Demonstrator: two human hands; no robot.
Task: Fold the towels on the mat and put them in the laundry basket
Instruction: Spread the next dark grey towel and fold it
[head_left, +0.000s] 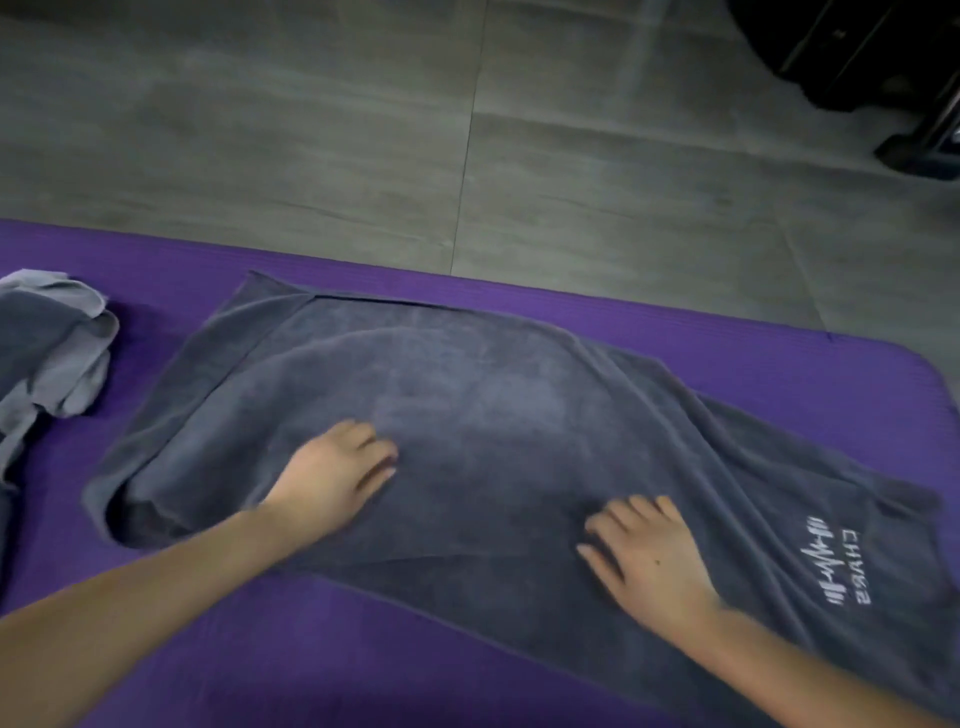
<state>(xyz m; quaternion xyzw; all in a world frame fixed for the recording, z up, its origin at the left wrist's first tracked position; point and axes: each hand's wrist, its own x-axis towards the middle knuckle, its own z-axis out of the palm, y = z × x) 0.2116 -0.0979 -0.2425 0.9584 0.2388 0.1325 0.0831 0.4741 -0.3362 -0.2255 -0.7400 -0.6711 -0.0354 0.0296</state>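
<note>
A dark grey towel lies doubled over across the purple mat, white logo near its right end. We press our left hand and right hand flat on it, fingers straight, grasping nothing. Its far edge sits near the mat's far edge; bare mat shows in front; crumpled towels lie apart, left.
</note>
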